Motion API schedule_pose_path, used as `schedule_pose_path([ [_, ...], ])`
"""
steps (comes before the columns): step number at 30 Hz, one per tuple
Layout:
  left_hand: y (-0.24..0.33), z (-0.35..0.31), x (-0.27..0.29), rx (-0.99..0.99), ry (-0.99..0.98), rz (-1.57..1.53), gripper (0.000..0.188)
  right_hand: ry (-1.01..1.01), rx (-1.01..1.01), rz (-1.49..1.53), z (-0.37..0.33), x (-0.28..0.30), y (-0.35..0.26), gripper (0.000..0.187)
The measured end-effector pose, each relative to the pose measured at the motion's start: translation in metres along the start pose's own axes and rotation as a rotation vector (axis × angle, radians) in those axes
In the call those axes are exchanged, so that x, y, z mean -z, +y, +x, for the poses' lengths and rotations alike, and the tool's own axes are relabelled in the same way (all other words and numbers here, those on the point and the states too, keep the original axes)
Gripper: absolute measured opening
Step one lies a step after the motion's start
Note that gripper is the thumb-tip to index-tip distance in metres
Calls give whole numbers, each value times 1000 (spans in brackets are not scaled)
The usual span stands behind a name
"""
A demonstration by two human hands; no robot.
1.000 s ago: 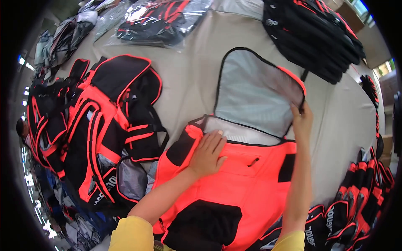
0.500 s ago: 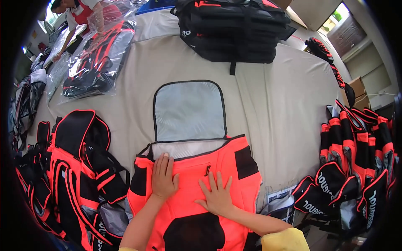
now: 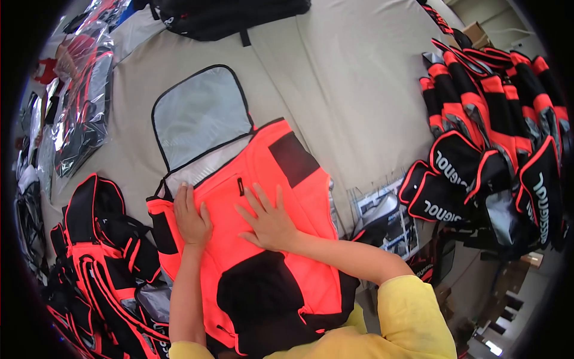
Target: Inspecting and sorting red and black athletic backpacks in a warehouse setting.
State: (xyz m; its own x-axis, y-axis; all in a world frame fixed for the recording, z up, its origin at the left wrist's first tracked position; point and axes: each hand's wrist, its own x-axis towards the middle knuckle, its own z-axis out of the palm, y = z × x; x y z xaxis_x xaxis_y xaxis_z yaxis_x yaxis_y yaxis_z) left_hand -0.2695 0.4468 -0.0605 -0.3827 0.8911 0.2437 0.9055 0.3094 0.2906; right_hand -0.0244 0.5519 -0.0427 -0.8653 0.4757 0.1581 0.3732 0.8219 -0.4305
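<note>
A neon coral and black backpack (image 3: 227, 224) lies flat in front of me. Its grey-lined top flap (image 3: 200, 116) is folded back onto the cloth, showing a pale lining at the mouth. My left hand (image 3: 192, 221) rests flat near the left of that mouth, fingertips at its edge. Across the front panel, beside a short zipper (image 3: 240, 186), my right hand (image 3: 270, 222) lies with fingers spread. Neither hand grips anything.
Black and coral bag pieces (image 3: 98, 257) pile up at the left. More sewn parts (image 3: 493, 119) hang in a bunch at the right. Farther off are a plastic-wrapped bag (image 3: 86, 107) and a black bag (image 3: 230, 15) on the beige cloth (image 3: 335, 78). A person's red garment (image 3: 45, 70) shows far left.
My view has turned and shifted, so the scene sits tilted and the right-hand bunch shows more fully. Both hands stay in nearly the same places on the backpack.
</note>
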Motion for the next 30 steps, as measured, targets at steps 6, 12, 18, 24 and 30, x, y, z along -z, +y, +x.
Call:
schedule_pose_path([
  [6,0,-4,5,-31,39,1,58,-125,-61,-97,-10,11,-16,80],
  [12,86,58,21,-86,45,-52,62,-126,-88,-124,-37,13,-27,85],
  [18,144,95,-37,-331,-19,-121,59,-173,-88,-37,-34,12,-29,83],
  [24,139,95,-44,-300,-94,-184,49,-104,-125,11,-33,1,-26,77],
  [30,138,96,-45,-305,-133,-236,50,-72,-181,68,-37,-7,-30,77],
])
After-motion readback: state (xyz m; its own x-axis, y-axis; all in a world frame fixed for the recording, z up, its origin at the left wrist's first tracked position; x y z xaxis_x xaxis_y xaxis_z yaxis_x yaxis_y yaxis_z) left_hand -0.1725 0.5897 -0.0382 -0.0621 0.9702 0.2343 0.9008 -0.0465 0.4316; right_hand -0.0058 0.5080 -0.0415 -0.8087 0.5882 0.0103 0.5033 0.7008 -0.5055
